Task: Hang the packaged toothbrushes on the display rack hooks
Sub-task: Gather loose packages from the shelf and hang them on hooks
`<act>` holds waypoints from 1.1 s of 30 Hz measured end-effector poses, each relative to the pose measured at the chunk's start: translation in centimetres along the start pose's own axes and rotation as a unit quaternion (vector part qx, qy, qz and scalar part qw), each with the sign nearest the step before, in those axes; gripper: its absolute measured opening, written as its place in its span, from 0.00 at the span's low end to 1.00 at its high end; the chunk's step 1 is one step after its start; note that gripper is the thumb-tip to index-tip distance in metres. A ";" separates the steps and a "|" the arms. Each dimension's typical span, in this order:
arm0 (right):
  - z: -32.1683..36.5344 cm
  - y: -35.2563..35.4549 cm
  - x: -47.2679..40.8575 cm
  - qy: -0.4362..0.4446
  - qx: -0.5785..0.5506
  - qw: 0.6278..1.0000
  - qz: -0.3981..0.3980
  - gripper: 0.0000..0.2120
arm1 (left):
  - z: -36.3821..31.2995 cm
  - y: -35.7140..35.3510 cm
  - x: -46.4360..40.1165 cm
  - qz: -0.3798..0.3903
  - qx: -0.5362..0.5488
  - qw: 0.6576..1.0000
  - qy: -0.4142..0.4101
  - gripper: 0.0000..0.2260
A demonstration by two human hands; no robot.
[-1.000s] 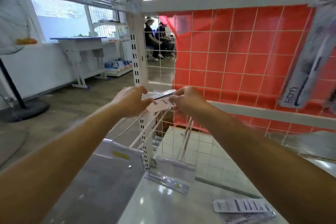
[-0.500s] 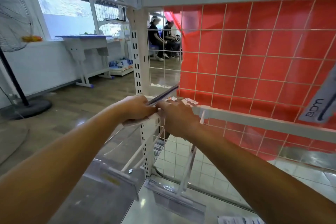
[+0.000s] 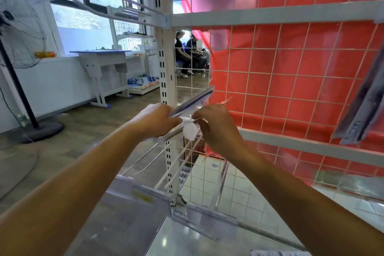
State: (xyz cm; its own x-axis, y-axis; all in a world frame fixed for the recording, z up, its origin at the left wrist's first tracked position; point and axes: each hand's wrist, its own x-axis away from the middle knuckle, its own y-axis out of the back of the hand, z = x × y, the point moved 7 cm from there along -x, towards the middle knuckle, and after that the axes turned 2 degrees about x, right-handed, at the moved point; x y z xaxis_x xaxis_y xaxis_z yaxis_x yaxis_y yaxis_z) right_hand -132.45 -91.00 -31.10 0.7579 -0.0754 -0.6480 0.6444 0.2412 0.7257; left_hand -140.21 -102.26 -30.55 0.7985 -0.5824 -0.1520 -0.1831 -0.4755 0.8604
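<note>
Both hands have risen with the toothbrush pack [image 3: 192,101]: left hand [image 3: 156,119] grips it, right hand [image 3: 216,125] pinches its tab beside the hook [image 3: 225,100]; not yet hung.

Standing fan [image 3: 19,33], desk [image 3: 101,58], seated people [image 3: 190,54]

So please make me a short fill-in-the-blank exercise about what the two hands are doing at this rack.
1. The left hand grips a packaged ____.
2. The right hand pinches at the pack's white ____ end.
3. The sheet behind the wire grid is ____.

Missing words: toothbrush; hanging; red
</note>
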 end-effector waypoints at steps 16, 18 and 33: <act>3.5 9.6 7.1 -0.002 0.018 1.000 -0.023 0.12 | -5.9 0.2 9.9 0.154 0.332 0.931 -0.008 0.23; 4.1 11.2 7.9 -0.012 0.028 0.999 -0.015 0.11 | -6.8 1.0 10.9 0.163 0.347 0.924 -0.005 0.20; 4.0 15.3 15.3 -0.103 -0.057 0.993 -0.004 0.07 | -10.0 -0.8 16.4 0.217 0.497 0.839 0.045 0.28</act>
State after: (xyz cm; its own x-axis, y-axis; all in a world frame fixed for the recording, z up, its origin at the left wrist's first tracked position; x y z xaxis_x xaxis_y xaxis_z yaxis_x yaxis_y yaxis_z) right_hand -110.60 -92.30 -29.01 0.7652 -0.2716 -0.5837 0.6436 0.3474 0.6820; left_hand -121.24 -104.85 -28.88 0.5652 -0.8117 0.1471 -0.8196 -0.5729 -0.0119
